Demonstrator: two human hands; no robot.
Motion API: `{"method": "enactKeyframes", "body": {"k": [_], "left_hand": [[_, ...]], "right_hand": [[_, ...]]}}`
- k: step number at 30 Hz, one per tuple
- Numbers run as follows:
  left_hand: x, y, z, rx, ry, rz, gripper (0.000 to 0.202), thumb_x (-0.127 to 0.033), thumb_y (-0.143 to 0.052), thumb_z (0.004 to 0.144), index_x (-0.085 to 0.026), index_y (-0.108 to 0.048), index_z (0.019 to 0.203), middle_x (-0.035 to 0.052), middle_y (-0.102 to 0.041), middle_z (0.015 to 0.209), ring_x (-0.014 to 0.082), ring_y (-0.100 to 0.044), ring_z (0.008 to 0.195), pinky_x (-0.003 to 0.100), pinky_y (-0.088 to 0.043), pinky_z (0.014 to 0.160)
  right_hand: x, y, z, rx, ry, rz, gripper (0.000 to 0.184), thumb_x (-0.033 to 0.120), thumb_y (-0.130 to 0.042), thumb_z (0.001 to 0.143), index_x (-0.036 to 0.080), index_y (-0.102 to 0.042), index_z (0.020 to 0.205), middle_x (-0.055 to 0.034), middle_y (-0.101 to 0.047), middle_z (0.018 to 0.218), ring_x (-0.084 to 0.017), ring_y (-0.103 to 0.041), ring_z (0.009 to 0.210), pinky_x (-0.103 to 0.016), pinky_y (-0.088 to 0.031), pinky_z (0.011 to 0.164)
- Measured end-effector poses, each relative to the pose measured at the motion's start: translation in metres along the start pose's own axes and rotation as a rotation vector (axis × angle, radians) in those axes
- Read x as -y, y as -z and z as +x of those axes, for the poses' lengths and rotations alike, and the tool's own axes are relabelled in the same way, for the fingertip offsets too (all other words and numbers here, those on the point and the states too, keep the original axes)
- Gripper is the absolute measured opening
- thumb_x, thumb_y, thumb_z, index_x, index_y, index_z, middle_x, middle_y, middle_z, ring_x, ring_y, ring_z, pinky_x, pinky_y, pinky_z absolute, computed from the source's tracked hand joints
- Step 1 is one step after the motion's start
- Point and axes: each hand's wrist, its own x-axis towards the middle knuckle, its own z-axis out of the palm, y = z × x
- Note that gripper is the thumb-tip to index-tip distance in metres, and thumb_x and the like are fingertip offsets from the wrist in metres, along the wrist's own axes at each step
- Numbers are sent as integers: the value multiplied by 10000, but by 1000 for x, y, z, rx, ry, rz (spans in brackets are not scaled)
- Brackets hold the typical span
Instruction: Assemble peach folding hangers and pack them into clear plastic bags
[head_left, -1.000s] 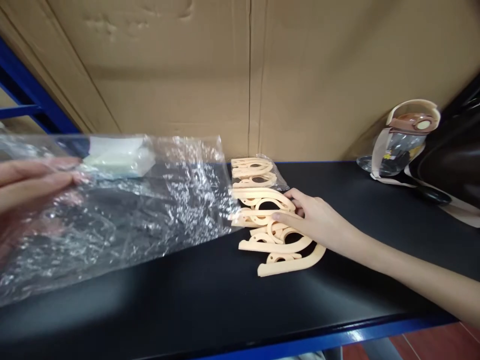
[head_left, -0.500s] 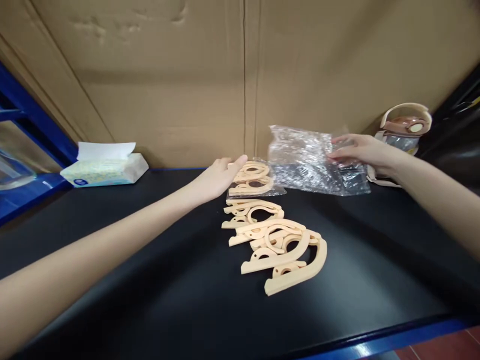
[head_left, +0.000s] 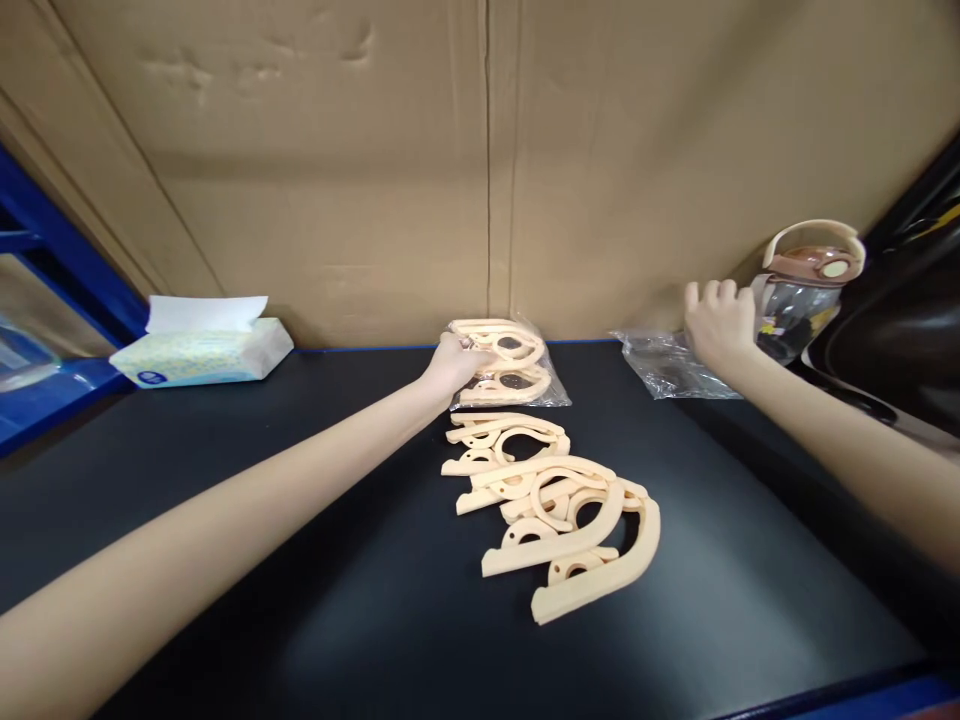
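Several cream curved plastic pieces (head_left: 551,500) lie in an overlapping row down the middle of the black table (head_left: 300,560). Behind them sits a clear bag of the same pieces (head_left: 510,365). My left hand (head_left: 454,365) reaches to that bag's left edge with its fingers curled round it. My right hand (head_left: 720,320) is far right at the back, fingers bent down on an empty, crumpled clear plastic bag (head_left: 664,365) lying against the cardboard wall.
A tissue box (head_left: 199,350) stands at the back left beside a blue shelf frame (head_left: 45,250). A clear bottle with a brown lid and strap (head_left: 806,285) and a dark bag (head_left: 900,330) sit at the back right. Cardboard (head_left: 487,170) closes the rear.
The empty clear bag went from my left side across to the back right, where my right hand has pressed it down. My left hand reached forward and closed on the bagged pieces.
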Motion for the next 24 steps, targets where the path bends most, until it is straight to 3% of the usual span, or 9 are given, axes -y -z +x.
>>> {"method": "enactKeyframes", "body": {"k": [2,5,8,11,13,17,20,22,24], "left_hand": [[-5,-3,-4,8,27,-33,364,-363,-677,1011,-173,-626,1317,109,-655,1314,259,-686,1101,469,-606,921],[-11,-6,-12,-23,34,-98,362,-359,-678,1011,-173,-625,1317,109,-655,1314,258,-687,1100,468,-606,921],[-17,-4,-24,-82,2,-162,363,-355,-676,1012,-177,-622,1324,110,-649,1327,260,-683,1110,470,-604,928],[-25,4,-39,-110,-20,-217,350,-340,-679,1012,-177,-624,1317,106,-656,1307,250,-690,1084,453,-615,904],[-31,11,-50,-105,-27,-252,321,-277,-690,1004,-168,-629,1300,96,-674,1268,232,-705,1039,427,-628,869],[-41,22,-73,-24,-20,-309,294,-46,-684,932,-113,-670,1218,125,-755,1162,231,-754,963,359,-635,849],[-44,22,-89,46,46,-327,227,-169,-557,1034,-89,-704,1188,173,-784,1119,280,-772,982,379,-648,837],[-43,21,-100,68,96,-323,334,-254,-449,1085,-98,-729,1177,182,-787,1132,295,-774,1005,391,-658,824],[-41,22,-108,53,133,-300,322,-229,-463,1068,-120,-748,1170,171,-791,1149,291,-780,997,363,-668,766]], "right_hand": [[27,-4,-10,50,108,61,363,371,-664,1011,172,-644,1315,-133,-645,1358,-258,-673,1141,-468,-582,958],[69,-11,-32,173,271,232,197,273,-653,990,182,-741,1141,-82,-768,1146,-240,-718,1063,-456,-576,985],[97,-19,-53,269,370,425,214,267,-624,967,247,-776,1115,-45,-803,1117,-226,-746,1020,-419,-595,972],[103,-24,-58,256,317,561,207,251,-640,919,238,-780,1070,-78,-783,1175,-266,-734,1048,-500,-585,1003],[101,-23,-54,280,237,661,220,283,-651,910,222,-761,1091,-108,-772,1176,-273,-744,997,-511,-626,929],[103,-15,-55,531,118,896,344,488,-619,953,190,-750,1063,-140,-789,1093,-249,-772,917,-424,-684,798],[118,-8,-71,721,66,1041,426,572,-656,917,191,-748,1082,-147,-799,1130,-273,-772,1034,-433,-676,876],[129,-6,-84,795,40,1111,435,541,-736,862,210,-735,1143,-132,-791,1203,-282,-765,1088,-446,-660,933],[137,-5,-96,843,14,1185,447,471,-793,832,241,-718,1207,-103,-779,1262,-276,-758,1123,-444,-636,989]]}}
